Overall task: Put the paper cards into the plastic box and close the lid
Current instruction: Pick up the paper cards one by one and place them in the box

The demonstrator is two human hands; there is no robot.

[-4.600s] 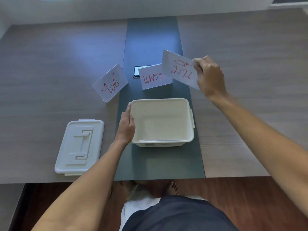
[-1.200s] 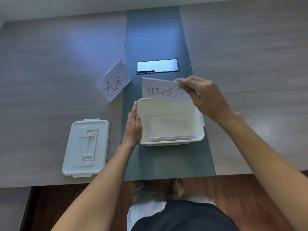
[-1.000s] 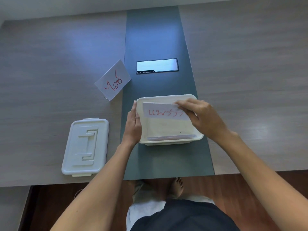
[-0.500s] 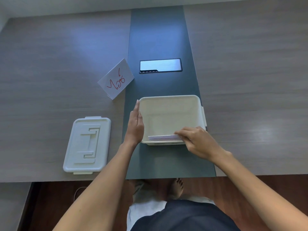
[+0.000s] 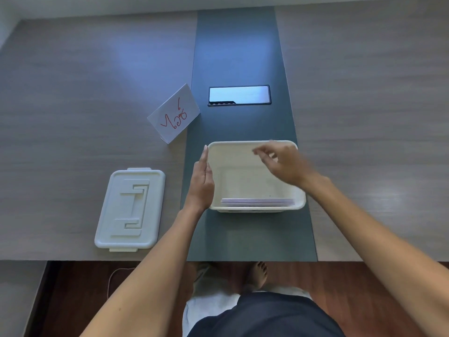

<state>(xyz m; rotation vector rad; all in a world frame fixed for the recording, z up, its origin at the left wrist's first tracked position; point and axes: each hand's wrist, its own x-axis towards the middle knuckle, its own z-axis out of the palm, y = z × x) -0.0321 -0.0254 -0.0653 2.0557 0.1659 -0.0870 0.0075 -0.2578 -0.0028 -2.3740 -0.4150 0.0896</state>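
Observation:
The white plastic box [image 5: 247, 143] stands uncovered on the dark centre strip of the table. Paper cards [image 5: 257, 202] stand on edge inside it, against its near wall. My left hand [image 5: 202, 181] rests flat against the box's left wall, fingers straight. My right hand [image 5: 284, 164] hovers blurred above the box's far right part, fingers loosely spread and holding nothing. One folded white card with red writing [image 5: 174, 114] stands on the table to the far left of the box. The white lid [image 5: 130, 210] lies flat on the table, left of the box.
A black-framed shiny rectangular panel [image 5: 239, 95] sits in the dark strip [image 5: 243, 57] beyond the box. The table's near edge [image 5: 73, 260] runs just below the lid. Under it are a wooden floor, my bare feet and a thin cord.
My right hand carried the second card down into the box, left it against the near wall, and has now lifted away toward the far side, holding nothing. My left hand stayed on the box.

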